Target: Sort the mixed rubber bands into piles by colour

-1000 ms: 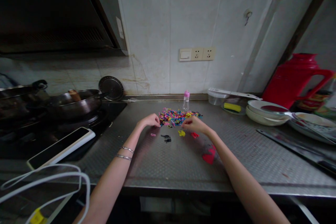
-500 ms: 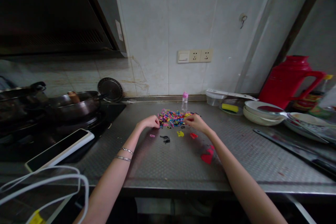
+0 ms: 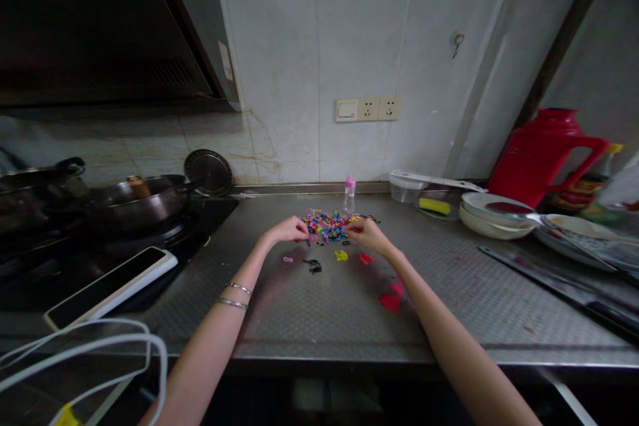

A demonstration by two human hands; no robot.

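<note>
A loose heap of small coloured rubber bands point(image 3: 327, 223) lies on the metal counter. My left hand point(image 3: 292, 229) is at the heap's left edge, thumb and fingers pinched together. At the right edge, my right hand point(image 3: 367, 233) is pinched too, its fingertips touching or just over the bands. Whatever is between either hand's fingertips is too small to make out. Nearer to me lie small sorted groups: black bands point(image 3: 313, 265), yellow bands point(image 3: 341, 255) and red bands point(image 3: 366, 258). A single pink band point(image 3: 288, 259) lies left of the black ones.
Behind the heap stands a small clear bottle with a pink top point(image 3: 349, 194). A red heart-shaped piece point(image 3: 390, 301) lies by my right forearm. To the right are stacked bowls point(image 3: 494, 223), a knife point(image 3: 549, 283) and a red thermos point(image 3: 539, 153); leftward, a phone-like device point(image 3: 110, 286) and a pan point(image 3: 144, 203).
My left hand has shifted slightly right along the heap's edge. The right hand has moved a little toward the heap's middle. The view has tilted slightly; the sorted groups look the same.
</note>
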